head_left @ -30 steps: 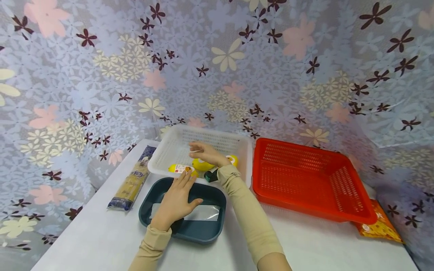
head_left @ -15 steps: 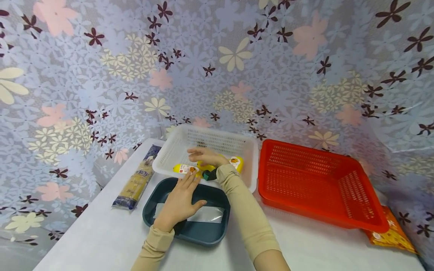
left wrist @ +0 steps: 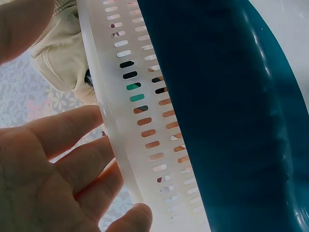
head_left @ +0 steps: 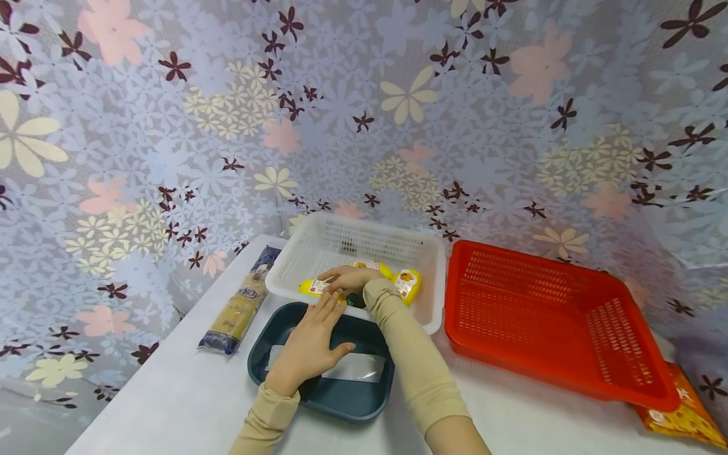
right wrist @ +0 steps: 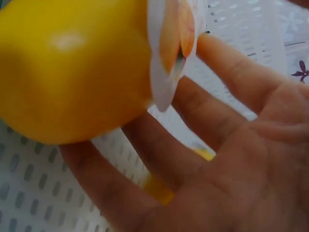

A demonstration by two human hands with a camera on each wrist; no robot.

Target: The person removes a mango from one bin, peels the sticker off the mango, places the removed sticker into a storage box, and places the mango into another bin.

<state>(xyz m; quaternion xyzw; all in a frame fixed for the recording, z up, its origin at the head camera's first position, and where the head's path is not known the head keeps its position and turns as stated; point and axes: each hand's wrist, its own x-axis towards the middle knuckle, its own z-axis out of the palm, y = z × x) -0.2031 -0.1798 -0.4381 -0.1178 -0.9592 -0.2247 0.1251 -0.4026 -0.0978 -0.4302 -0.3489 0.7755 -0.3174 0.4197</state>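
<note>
My left hand [head_left: 309, 347] reaches across the dark teal tub [head_left: 355, 407], its fingers straight and the tips at the near rim of the white basket [head_left: 284, 259]. Inside that basket lie several glossy yellow rounded items with printed paper labels; one [head_left: 407, 285] sits at the right. My right hand [head_left: 349, 278] is down in the basket over the left yellow item [head_left: 311, 287], partly hiding it. Seen from the right wrist, its fingers extend behind a yellow item [right wrist: 72, 72], with no clear pinch. The left wrist view shows the left fingers [left wrist: 87, 164] at the basket's rim.
A flat clear packet [head_left: 358, 366] lies in the teal tub. To the left is a long pack of pasta [head_left: 241, 303]. A red basket [head_left: 529, 341] stands at the right, beside an orange snack bag [head_left: 682, 411]. Behind the table hangs a flowered cloth [head_left: 341, 126].
My right hand has lowered in the white basket onto the left yellow item. My left hand has kept its place at the rim. The head view has shifted slightly left.
</note>
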